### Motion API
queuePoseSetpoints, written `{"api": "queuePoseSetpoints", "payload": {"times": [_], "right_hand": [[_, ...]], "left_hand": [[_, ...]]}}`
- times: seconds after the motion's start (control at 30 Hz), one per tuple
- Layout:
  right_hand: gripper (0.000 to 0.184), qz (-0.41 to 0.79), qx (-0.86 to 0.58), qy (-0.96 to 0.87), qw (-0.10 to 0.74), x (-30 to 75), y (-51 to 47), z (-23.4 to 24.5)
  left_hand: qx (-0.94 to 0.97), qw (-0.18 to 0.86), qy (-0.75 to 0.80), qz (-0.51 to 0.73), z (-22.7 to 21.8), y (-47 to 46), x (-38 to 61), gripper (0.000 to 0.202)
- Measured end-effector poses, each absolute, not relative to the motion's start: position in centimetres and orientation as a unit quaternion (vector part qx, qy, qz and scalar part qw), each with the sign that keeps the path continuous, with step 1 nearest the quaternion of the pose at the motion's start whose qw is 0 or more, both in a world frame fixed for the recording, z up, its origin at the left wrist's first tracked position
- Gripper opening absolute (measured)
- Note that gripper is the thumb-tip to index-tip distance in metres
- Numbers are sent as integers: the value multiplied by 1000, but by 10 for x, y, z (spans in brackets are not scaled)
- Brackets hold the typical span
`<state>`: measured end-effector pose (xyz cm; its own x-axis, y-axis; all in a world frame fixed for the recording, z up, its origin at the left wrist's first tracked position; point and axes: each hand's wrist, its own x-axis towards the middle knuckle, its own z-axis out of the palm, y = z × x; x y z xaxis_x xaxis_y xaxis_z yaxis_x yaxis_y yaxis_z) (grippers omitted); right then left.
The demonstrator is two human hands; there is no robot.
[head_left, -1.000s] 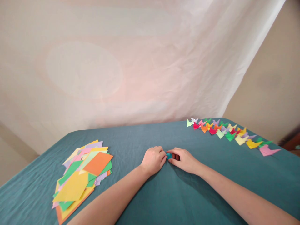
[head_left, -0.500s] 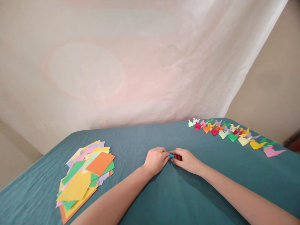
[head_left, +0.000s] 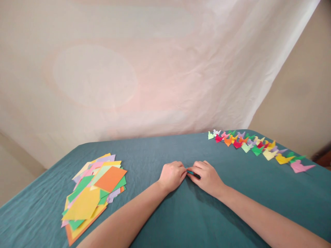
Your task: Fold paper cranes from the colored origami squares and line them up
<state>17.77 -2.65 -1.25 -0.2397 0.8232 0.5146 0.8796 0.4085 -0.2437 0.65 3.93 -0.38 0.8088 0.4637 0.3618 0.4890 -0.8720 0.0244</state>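
Left hand [head_left: 172, 177] and right hand [head_left: 207, 177] both have a tight fingertip pinch on a small blue piece [head_left: 190, 172], one from each side, low over the teal cloth [head_left: 168, 220]. Most of it's covered up, so I honestly can't make out its shape. Messy pile of colored paper [head_left: 84, 204] sits off to the left, and folded paper birds [head_left: 257, 151] are lined up at the far right.

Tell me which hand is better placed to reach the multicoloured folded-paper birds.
Probably the right hand: it is nearer the multicoloured folded-paper birds; the left hand is nearer the flat coloured paper sheets.
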Motion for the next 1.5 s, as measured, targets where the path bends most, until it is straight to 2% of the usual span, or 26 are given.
{"api": "queuePoseSetpoints", "payload": {"times": [0.47,1.2,1.5], "right_hand": [[18,-134,-503,-809,275,180,-26,-11],[29,-157,-485,-828,233,179,-27,-7],[26,-156,-471,-842,212,180,-25,-11]], "left_hand": [[-953,41,-251,-166,0,37,6,23],[-943,-61,-250,-212,-3,42,-2,20],[-954,-45,-234,-184,-1,42,-5,32]]}}
